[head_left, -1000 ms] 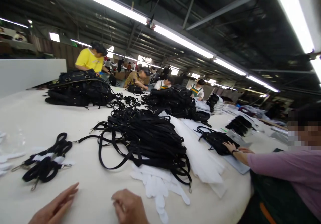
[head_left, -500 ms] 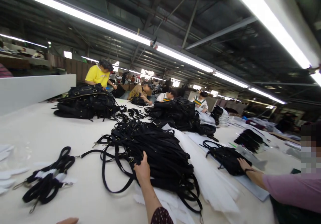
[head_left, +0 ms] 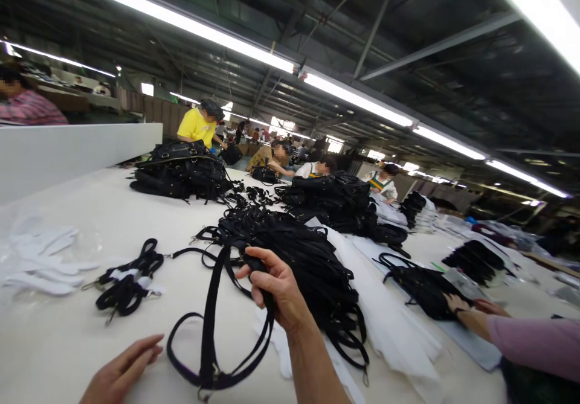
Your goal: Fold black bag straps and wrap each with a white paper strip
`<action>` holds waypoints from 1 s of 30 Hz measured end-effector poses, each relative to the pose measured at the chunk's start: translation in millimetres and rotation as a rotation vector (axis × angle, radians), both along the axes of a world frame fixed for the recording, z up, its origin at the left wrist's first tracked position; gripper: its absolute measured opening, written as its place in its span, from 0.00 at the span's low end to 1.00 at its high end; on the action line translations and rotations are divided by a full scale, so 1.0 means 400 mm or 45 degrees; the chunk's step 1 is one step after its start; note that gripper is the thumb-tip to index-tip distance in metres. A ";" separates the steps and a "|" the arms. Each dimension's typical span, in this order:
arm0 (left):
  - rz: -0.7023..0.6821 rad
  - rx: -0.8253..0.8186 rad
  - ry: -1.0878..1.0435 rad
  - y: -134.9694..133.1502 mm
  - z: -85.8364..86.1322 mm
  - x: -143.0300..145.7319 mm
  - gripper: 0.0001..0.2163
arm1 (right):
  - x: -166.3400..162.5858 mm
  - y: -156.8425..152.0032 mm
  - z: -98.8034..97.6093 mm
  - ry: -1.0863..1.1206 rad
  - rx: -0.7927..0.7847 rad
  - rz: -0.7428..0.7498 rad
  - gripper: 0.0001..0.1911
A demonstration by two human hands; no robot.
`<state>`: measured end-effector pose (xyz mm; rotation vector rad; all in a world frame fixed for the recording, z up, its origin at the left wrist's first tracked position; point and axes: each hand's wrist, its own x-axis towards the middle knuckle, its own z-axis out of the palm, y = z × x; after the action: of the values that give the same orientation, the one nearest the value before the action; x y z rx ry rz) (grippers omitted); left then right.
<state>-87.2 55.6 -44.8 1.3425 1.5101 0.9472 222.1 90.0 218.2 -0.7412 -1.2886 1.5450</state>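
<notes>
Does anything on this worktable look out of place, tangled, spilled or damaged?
Nothing stands out. The right hand grips one black strap pulled from the strap pile; the left hand rests open on the table. The pile is loose but not spilled.

No readable text, labels or signs anywhere

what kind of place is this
Most likely a bag factory floor: a long white work table with piled black straps and stacked black bags, the right hand gripping one strap, tube lights overhead.
</notes>
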 end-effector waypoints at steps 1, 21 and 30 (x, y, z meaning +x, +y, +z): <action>0.022 -0.035 -0.074 -0.002 0.024 -0.002 0.22 | 0.000 -0.005 -0.013 -0.002 -0.019 0.026 0.22; -0.619 0.232 0.149 -0.015 0.423 0.077 0.16 | -0.069 -0.059 -0.086 -0.597 -0.225 0.705 0.50; 0.175 0.581 0.658 -0.021 0.372 -0.124 0.15 | -0.051 -0.049 -0.167 -1.562 0.290 0.243 0.17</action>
<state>-136.9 47.1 104.0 1.9409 1.8584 1.1347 201.7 70.5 151.6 -1.5448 -2.4071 0.9784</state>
